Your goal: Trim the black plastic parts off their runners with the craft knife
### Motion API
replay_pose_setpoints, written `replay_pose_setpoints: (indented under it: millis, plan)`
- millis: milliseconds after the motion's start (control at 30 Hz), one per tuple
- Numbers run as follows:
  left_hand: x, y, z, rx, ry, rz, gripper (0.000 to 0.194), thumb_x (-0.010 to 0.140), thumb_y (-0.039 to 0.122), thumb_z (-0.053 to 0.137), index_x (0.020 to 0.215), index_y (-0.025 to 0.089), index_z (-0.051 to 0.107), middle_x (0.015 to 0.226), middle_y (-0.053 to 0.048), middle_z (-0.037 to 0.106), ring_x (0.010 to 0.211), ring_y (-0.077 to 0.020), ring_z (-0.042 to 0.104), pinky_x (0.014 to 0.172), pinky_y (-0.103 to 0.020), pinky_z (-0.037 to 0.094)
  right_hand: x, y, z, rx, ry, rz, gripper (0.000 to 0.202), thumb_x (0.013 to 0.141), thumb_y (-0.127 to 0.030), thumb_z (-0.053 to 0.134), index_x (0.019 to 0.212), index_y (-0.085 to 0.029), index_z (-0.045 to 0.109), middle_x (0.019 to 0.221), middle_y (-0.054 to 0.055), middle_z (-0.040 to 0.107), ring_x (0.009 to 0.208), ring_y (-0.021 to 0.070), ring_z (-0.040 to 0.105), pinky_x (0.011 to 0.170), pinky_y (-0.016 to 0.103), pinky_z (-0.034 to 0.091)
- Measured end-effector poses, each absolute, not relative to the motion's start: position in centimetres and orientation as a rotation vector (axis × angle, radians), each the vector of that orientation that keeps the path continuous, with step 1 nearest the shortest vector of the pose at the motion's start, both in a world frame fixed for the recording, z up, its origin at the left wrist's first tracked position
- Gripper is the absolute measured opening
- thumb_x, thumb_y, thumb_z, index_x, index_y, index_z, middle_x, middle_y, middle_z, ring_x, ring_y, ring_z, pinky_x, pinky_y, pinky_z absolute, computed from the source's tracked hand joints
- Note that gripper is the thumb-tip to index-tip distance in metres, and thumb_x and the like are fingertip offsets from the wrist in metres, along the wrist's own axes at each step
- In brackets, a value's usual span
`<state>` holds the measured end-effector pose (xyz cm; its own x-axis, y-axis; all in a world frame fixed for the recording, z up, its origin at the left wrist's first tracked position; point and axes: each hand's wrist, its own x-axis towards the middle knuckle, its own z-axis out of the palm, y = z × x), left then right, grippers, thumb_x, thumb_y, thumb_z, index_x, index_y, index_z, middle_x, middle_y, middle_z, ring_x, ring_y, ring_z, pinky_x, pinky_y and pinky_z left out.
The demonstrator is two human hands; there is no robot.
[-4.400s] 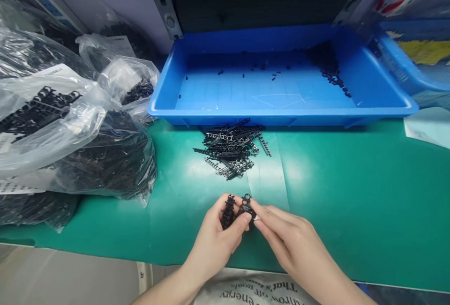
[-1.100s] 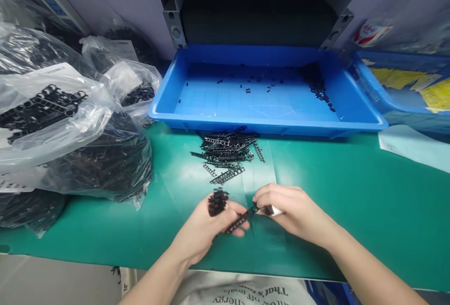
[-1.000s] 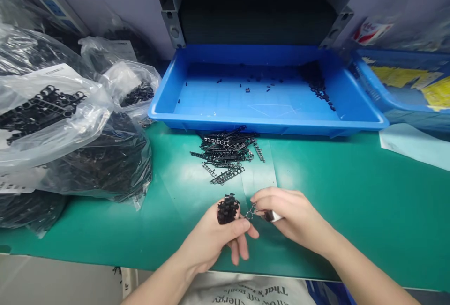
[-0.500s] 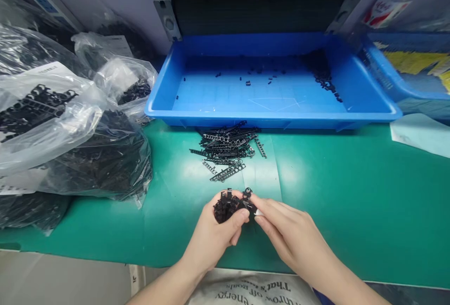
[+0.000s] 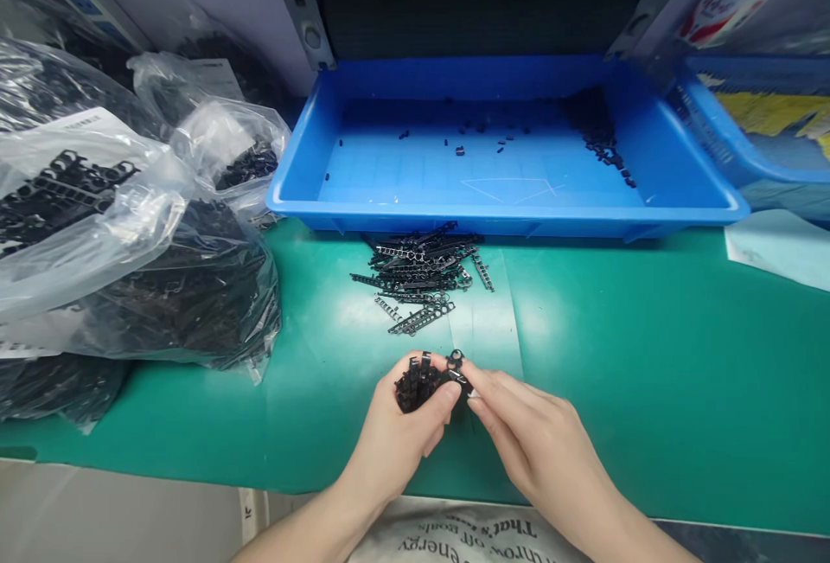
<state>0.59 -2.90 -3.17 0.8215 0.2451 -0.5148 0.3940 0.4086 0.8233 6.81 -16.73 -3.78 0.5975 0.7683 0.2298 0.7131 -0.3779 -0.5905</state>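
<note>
A bunch of black plastic strips (image 5: 415, 386) stands bundled in my left hand (image 5: 402, 433), the fingers wrapped round it. Between both hands is one black plastic piece with a ring at its top (image 5: 456, 361), pressed by my left thumb. My right hand (image 5: 538, 429) closes on this piece from the right, thumb and fingertips pinched together. A small white bit shows at the right fingertips; I cannot tell what it is. Beyond my hands, a loose pile of black ladder-like strips (image 5: 421, 269) lies on the green mat (image 5: 622, 355).
A blue tray (image 5: 506, 219) at the back holds scattered small black parts. Clear plastic bags (image 5: 194, 286) full of black parts crowd the left side. On the right are another blue bin (image 5: 765, 174) and a pale sheet (image 5: 778, 247).
The hands stay almost in place, with a slight shift of the strips in the left hand. The camera view has moved a little.
</note>
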Motion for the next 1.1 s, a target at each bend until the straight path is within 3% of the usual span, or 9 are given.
replay_pose_setpoints:
  millis: [200, 333, 400, 500, 633, 833, 933, 1000, 1100]
  plan:
    - [0.4, -3.2, -3.4, 1.151, 0.673, -0.061, 0.024, 0.076, 0.036, 0.058, 0.085, 0.017, 0.045, 0.052, 0.009, 0.045, 0.033, 0.0003, 0.031, 0.035, -0.015, 0.020, 6.9, -16.4, -4.4, -2.214, -1.148, -0.110, 0.030, 0.091, -0.017, 0.035, 0.119, -0.016, 0.047, 0.088, 0.005, 0.066, 0.069, 0.0150, 0.061, 0.051, 0.024, 0.045]
    - [0.2, -2.5, -3.4, 1.209, 0.708, -0.110, 0.032, 0.074, 0.042, 0.059, 0.089, 0.016, 0.049, 0.054, 0.007, 0.045, 0.034, -0.0016, 0.031, 0.032, -0.016, 0.015, 9.3, -15.7, -4.4, -2.246, -1.041, 0.006, 0.031, 0.090, -0.027, 0.041, 0.117, -0.014, 0.048, 0.093, 0.007, 0.064, 0.077, 0.0182, 0.063, 0.059, 0.027, 0.049]
    - [-0.1, -2.1, -3.3, 1.252, 0.716, -0.134, 0.035, 0.074, 0.043, 0.058, 0.092, 0.014, 0.050, 0.049, 0.007, 0.045, 0.035, -0.0039, 0.032, 0.032, -0.017, 0.019, 11.1, -14.8, -4.3, -2.339, -1.025, 0.154, 0.030, 0.087, -0.030, 0.046, 0.114, -0.017, 0.051, 0.101, 0.007, 0.061, 0.084, 0.0214, 0.061, 0.066, 0.031, 0.049]
    - [-0.5, -1.6, -3.1, 1.304, 0.706, -0.098, 0.029, 0.078, 0.039, 0.055, 0.093, 0.014, 0.051, 0.047, 0.005, 0.048, 0.042, -0.0064, 0.039, 0.042, -0.018, 0.032, 13.4, -13.1, -4.2, -2.439, -1.039, 0.326, 0.027, 0.083, -0.027, 0.052, 0.109, -0.019, 0.054, 0.105, 0.007, 0.058, 0.088, 0.0242, 0.059, 0.071, 0.035, 0.048]
    - [-0.8, -0.9, -2.8, 1.338, 0.667, 0.009, 0.017, 0.080, 0.032, 0.053, 0.076, 0.016, 0.051, 0.058, 0.003, 0.053, 0.054, -0.0075, 0.047, 0.054, -0.019, 0.039, 15.0, -11.9, -4.1, -2.455, -1.110, 0.377, 0.018, 0.081, -0.023, 0.056, 0.098, -0.017, 0.057, 0.094, 0.008, 0.057, 0.083, 0.0250, 0.058, 0.069, 0.035, 0.046]
    - [-0.5, 0.7, -2.6, 1.482, 0.751, 0.285, 0.018, 0.076, 0.034, 0.058, 0.073, 0.018, 0.050, 0.073, 0.001, 0.059, 0.070, -0.0115, 0.055, 0.069, -0.024, 0.045, 14.9, -14.7, -2.4, -2.301, -1.269, 0.449, 0.007, 0.083, -0.022, 0.054, 0.088, -0.018, 0.056, 0.086, 0.004, 0.060, 0.077, 0.0174, 0.057, 0.067, 0.026, 0.044]
    - [0.1, 0.0, -2.8, 1.459, 0.713, 0.147, 0.020, 0.072, 0.031, 0.063, 0.077, 0.018, 0.049, 0.087, -0.002, 0.064, 0.083, -0.0158, 0.061, 0.079, -0.029, 0.046, 13.9, -16.2, -1.3, -2.054, -1.314, 0.499, 0.006, 0.084, -0.020, 0.054, 0.089, -0.019, 0.055, 0.085, 0.001, 0.063, 0.076, 0.0129, 0.058, 0.067, 0.021, 0.043]
    - [0.5, -1.0, -2.9, 1.305, 0.611, -0.068, 0.024, 0.069, 0.028, 0.066, 0.078, 0.017, 0.046, 0.088, -0.004, 0.065, 0.080, -0.0172, 0.063, 0.074, -0.030, 0.048, 13.1, -16.5, -0.9, -1.909, -1.273, 0.531, 0.004, 0.084, -0.018, 0.053, 0.088, -0.019, 0.055, 0.084, -0.001, 0.064, 0.075, 0.0113, 0.059, 0.066, 0.020, 0.043]
    - [0.8, -2.3, -2.8, 1.099, 0.481, -0.265, 0.026, 0.070, 0.027, 0.064, 0.078, 0.017, 0.041, 0.077, -0.004, 0.066, 0.052, -0.0122, 0.060, 0.051, -0.024, 0.046, 11.8, -16.5, -1.2, -1.865, -1.133, 0.534, 0.006, 0.084, -0.017, 0.052, 0.087, -0.021, 0.055, 0.082, -0.003, 0.064, 0.073, 0.0105, 0.060, 0.065, 0.019, 0.045]
